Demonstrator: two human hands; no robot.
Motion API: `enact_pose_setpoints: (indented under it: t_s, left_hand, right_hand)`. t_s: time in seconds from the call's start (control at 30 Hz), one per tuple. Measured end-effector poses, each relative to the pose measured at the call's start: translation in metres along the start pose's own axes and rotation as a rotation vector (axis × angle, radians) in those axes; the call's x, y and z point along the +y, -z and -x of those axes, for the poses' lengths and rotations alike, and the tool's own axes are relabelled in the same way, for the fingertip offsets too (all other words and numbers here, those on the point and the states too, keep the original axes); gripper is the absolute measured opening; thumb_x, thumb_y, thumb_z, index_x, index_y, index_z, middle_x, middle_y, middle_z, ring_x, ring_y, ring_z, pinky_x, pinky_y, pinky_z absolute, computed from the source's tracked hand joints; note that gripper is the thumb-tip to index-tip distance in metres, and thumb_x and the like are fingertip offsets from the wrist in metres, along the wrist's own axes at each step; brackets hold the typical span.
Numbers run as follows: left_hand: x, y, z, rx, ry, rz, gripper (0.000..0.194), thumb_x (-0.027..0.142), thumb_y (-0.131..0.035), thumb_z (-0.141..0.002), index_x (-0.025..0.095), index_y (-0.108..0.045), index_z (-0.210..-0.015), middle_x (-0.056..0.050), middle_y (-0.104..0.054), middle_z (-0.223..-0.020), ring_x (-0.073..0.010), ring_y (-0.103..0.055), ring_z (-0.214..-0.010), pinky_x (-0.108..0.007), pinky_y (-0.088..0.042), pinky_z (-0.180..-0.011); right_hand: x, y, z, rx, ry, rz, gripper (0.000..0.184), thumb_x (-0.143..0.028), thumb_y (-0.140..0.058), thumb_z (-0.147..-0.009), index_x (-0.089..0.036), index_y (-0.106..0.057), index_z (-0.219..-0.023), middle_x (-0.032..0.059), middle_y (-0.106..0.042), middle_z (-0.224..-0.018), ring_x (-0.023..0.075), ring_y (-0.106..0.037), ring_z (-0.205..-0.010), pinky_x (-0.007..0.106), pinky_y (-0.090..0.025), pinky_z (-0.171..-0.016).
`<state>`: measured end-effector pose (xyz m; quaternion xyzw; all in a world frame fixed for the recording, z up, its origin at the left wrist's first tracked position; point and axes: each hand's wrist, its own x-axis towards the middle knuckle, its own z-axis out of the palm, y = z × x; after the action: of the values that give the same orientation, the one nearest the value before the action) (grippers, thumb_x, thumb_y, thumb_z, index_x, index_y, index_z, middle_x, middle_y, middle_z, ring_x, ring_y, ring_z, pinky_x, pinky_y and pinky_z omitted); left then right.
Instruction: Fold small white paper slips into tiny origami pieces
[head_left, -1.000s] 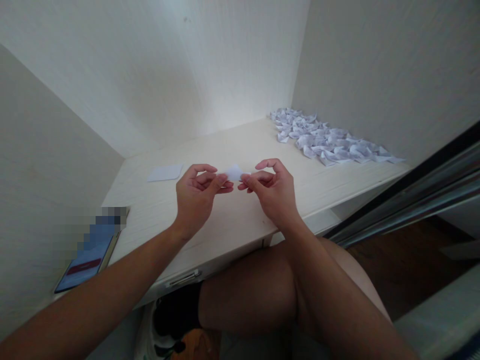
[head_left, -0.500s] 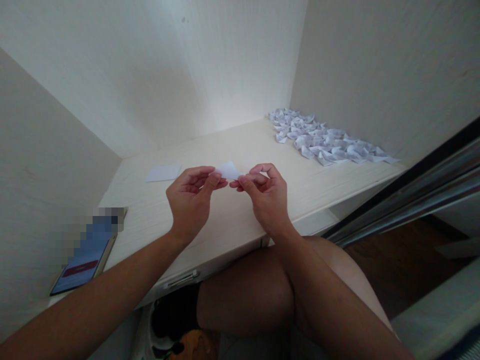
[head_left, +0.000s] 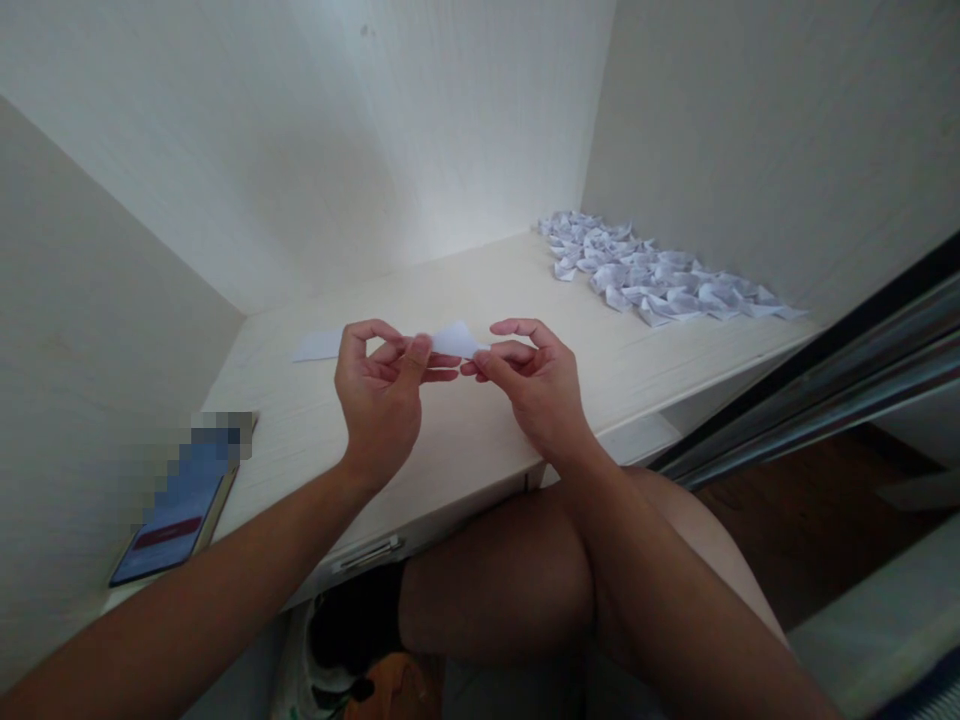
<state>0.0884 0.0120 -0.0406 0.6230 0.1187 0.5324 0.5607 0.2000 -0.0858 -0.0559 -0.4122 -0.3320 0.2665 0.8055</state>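
Observation:
Between my two hands, a small piece of folded white paper is held a little above the desk. My left hand pinches its left end, thumb on top and fingers beneath. At the right end, my right hand grips the paper between thumb and fingers, with the index finger lifted off it. The paper's middle rises to a point. Behind my left hand, flat white paper lies on the desk, partly covered by that hand.
Several rows of folded white paper shapes line the right wall on the white desk. A phone leans at the left edge. My bent leg is under the desk's front, near a drawer handle.
My left index finger has lifted and the left thumb has shifted slightly along the paper. My right index finger has also risen away from it. Both hands still hold the paper.

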Motion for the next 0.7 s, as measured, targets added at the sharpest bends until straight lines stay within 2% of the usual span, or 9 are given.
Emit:
enact_pose_setpoints:
  t_s: [0.1, 0.3, 0.43, 0.7]
  left_hand:
    - [-0.0032, -0.0001, -0.0014, 0.024, -0.029, -0.018, 0.036, 0.035, -0.083, -0.086, 0.023, -0.049, -0.091, 0.007, -0.071, -0.066, -0.0167, -0.078, -0.061, -0.023, -0.065, -0.054]
    - [-0.0001, -0.0032, -0.0002, 0.071, -0.095, -0.117, 0.027, 0.031, -0.088, -0.079, 0.019, -0.065, -0.088, 0.002, -0.077, -0.078, -0.0154, -0.078, -0.067, -0.026, -0.068, -0.062]
    - [0.0018, -0.0034, 0.0014, 0.086, -0.070, -0.159, 0.021, 0.023, -0.089, -0.075, 0.018, -0.072, -0.087, 0.001, -0.078, -0.078, -0.0153, -0.079, -0.068, -0.026, -0.068, -0.066]
    - [-0.0015, -0.0009, 0.0018, 0.078, -0.040, -0.110, 0.023, 0.022, -0.088, -0.074, 0.018, -0.075, -0.092, 0.001, -0.079, -0.081, -0.0160, -0.079, -0.073, -0.030, -0.071, -0.069]
  right_hand:
    - [0.0012, -0.0013, 0.0013, 0.014, -0.025, 0.038, 0.033, -0.026, -0.088, -0.075, -0.023, -0.065, -0.098, -0.0035, -0.079, -0.072, 0.0154, -0.077, -0.073, 0.029, -0.059, -0.073]
    - [0.0041, -0.0015, 0.0010, 0.065, -0.040, 0.072, 0.029, -0.031, -0.091, -0.070, -0.022, -0.072, -0.091, -0.0022, -0.079, -0.072, 0.0158, -0.076, -0.073, 0.031, -0.060, -0.076]
    - [0.0059, -0.0012, 0.0013, 0.064, -0.049, 0.070, 0.025, -0.031, -0.090, -0.072, -0.022, -0.074, -0.090, -0.0015, -0.080, -0.073, 0.0161, -0.076, -0.074, 0.032, -0.061, -0.077]
    - [0.0051, -0.0004, 0.0000, 0.074, -0.012, 0.080, 0.023, -0.029, -0.090, -0.071, -0.023, -0.074, -0.086, -0.0029, -0.078, -0.071, 0.0156, -0.075, -0.069, 0.032, -0.061, -0.073]
